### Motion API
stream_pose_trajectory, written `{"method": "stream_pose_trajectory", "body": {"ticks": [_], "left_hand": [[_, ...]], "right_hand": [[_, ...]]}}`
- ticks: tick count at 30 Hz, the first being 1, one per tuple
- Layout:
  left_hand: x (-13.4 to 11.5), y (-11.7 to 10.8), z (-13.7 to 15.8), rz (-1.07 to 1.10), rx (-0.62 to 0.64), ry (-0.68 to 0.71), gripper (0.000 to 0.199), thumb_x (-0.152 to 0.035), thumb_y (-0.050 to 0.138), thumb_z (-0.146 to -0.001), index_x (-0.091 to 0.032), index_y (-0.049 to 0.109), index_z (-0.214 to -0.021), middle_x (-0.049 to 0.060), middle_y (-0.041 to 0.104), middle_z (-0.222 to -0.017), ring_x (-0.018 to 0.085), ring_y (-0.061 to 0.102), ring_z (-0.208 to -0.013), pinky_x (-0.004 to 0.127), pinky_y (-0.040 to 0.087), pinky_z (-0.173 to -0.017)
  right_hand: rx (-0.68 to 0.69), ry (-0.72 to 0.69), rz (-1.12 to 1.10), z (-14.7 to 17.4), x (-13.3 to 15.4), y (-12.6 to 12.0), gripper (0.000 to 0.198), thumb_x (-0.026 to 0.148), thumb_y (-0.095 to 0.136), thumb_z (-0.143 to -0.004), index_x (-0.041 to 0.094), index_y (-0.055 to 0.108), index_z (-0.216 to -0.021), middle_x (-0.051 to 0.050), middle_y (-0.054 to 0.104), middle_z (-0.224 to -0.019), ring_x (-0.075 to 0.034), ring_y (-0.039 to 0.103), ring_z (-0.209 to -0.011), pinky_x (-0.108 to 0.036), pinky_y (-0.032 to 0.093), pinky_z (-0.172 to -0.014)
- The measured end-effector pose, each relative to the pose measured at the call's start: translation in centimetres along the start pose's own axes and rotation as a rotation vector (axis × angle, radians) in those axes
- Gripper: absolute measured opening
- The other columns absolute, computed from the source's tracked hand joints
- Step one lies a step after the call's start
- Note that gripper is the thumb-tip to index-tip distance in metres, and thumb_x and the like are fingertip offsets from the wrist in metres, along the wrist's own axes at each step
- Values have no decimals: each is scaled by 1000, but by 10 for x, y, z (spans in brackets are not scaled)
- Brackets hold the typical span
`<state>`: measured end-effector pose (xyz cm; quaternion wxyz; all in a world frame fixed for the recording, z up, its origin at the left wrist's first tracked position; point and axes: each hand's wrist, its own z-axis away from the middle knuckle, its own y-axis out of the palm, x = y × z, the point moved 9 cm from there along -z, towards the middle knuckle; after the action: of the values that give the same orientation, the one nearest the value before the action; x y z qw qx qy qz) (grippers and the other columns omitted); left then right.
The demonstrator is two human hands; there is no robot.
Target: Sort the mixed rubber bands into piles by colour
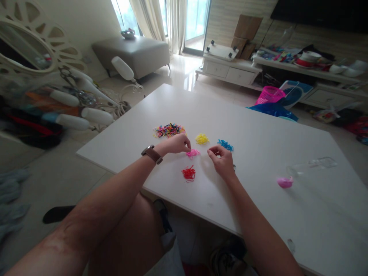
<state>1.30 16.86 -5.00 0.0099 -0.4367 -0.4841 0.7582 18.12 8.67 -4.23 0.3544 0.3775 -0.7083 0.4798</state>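
Observation:
On the white table (258, 126) lie small elastic bands sorted by colour: a mixed pile (168, 130), a yellow pile (202, 138), a blue pile (225, 145), a pink pile (192, 153) and a red pile (189, 173). My left hand (176, 144), with a brown watch at the wrist, has its fingertips pinched just above the pink pile; whether it holds a band is unclear. My right hand (222, 160) rests between the pink and blue piles, fingers curled, with something dark barely showing under it.
A clear plastic jar (312, 165) lies on its side at the table's right with a pink lid (285, 182) beside it. Beyond stand a grey ottoman (135, 51), a pink basket (270, 94) and a cluttered white shelf (310, 69). White-handled items (86, 111) lie left.

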Motion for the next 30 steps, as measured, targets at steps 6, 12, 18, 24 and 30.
{"method": "stream_pose_trajectory", "body": {"ticks": [6,12,18,24,30], "left_hand": [[0,-1,-2,-22,-42,2,16,-22,69,-73,-14,82,-80,-1,55,-56,10,43,-55,26,32,-58],[-1,-3,3,403,-27,-83,31,-38,67,-81,-11,78,-89,0,53,-60,9,39,-54,25,30,-54],[-11,35,5,1103,164,-258,53,-58,47,-94,-10,69,-100,-2,43,-61,7,29,-48,22,18,-43],[-28,64,5,1201,293,-303,54,-67,53,-88,-14,63,-94,-1,50,-62,7,33,-47,20,18,-43],[-42,78,4,1164,356,-221,54,-69,55,-86,-16,53,-80,-3,47,-58,6,31,-46,20,17,-43]], "right_hand": [[2,-11,5,0,3,0,15,33,64,-83,22,65,-74,-2,68,-74,-19,61,-69,-35,52,-67],[3,-22,9,1,4,0,14,31,64,-83,21,65,-74,-2,68,-74,-19,61,-70,-34,51,-67],[39,-98,23,3,14,4,16,31,62,-87,21,67,-76,-2,66,-76,-18,61,-72,-32,50,-69],[80,-208,51,7,30,9,11,32,65,-89,24,71,-84,-4,65,-83,-20,60,-80,-34,50,-71],[144,-257,67,8,33,14,10,31,69,-88,26,75,-92,-5,68,-88,-22,61,-89,-39,49,-84]]}}
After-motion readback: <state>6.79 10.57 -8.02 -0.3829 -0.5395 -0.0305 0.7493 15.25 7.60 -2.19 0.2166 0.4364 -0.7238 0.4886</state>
